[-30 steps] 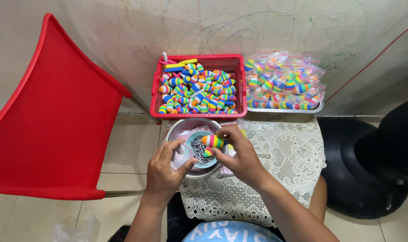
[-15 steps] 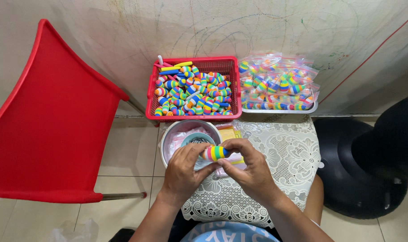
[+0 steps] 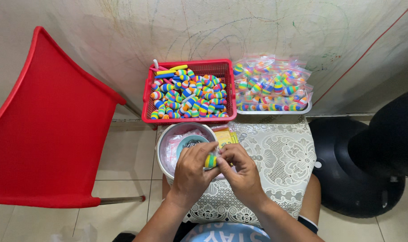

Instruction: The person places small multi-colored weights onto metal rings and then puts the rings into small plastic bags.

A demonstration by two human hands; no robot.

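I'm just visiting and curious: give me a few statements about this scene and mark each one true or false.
1. Both hands, left hand and right hand, hold one striped float. True.
2. The red basket is empty. False: it is full of striped floats.
3. The tray holds bagged floats. True.
4. The chair is blue. False: it is red.
5. The bowl stands on the lace cloth. True.

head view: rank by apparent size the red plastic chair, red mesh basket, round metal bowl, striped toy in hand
1. Red plastic chair
2. Red mesh basket
3. Round metal bowl, partly hidden by the hands
4. Rainbow-striped toy, pinched between both hands
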